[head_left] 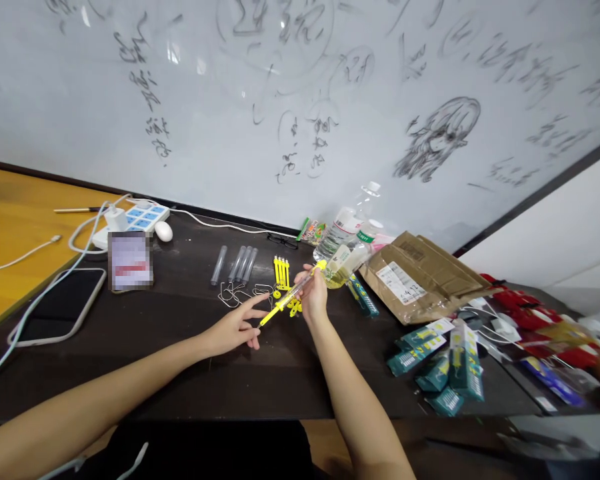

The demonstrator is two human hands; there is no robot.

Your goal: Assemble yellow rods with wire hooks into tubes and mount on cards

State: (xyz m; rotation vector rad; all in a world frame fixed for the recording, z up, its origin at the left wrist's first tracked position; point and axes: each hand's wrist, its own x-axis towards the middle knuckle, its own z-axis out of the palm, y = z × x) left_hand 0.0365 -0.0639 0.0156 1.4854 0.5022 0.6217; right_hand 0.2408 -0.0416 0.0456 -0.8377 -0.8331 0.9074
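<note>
My right hand (312, 293) is wrapped round the clear barrel of a yellow-and-clear tube tool (284, 301), which slants from lower left to upper right. At its lower yellow tip, my left hand (240, 325) has thumb and a finger at the thin end, with the index finger stretched out above. Behind the hands lie several yellow rods (281, 272) side by side, and small yellow parts (294, 307) sit under the tool. Bent metal wires (233, 294) rest left of these, below several clear tubes (243, 264).
Bottles (347, 257), a cardboard parcel (415, 277) and green boxes (465, 360) stand or lie to the right. At left are a phone (60, 307), a power strip (145, 217) and cables. A whiteboard (205, 120) rises behind; another person's arm shows far right.
</note>
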